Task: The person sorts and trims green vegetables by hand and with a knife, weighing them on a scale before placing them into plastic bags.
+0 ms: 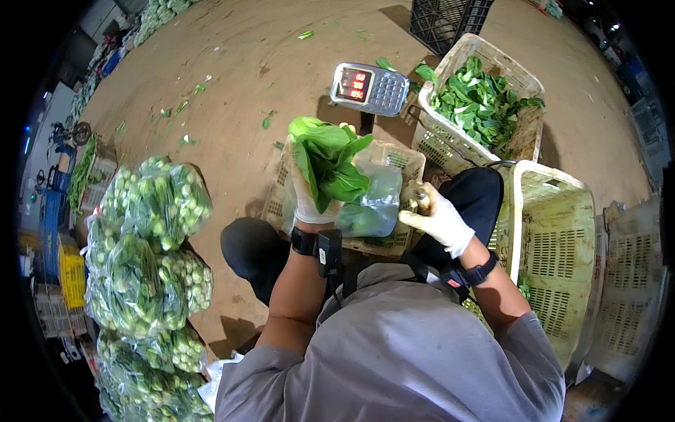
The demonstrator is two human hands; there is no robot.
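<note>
My left hand (pixel 310 203), in a pale glove, holds a head of bok choy (pixel 332 158), its green leaves spread toward me. It is raised above a cream plastic crate (pixel 414 158) between my knees. In that crate lies a clear plastic bag (pixel 382 184) with leafy greens in it. At the crate's right side, my gloved right hand (pixel 440 219) is closed around a small tool (pixel 421 195) with a metal end. The tool points nearly toward the camera, so its kind is hard to tell.
A digital scale display (pixel 370 88) stands beyond the crate. Loose leaves (pixel 477 105) lie in a crate (pixel 532 79) at upper right; another crate (pixel 559 237) stands right of my knee. Bagged bok choy (pixel 147 253) is stacked at left. A black crate (pixel 448 24) is farther off.
</note>
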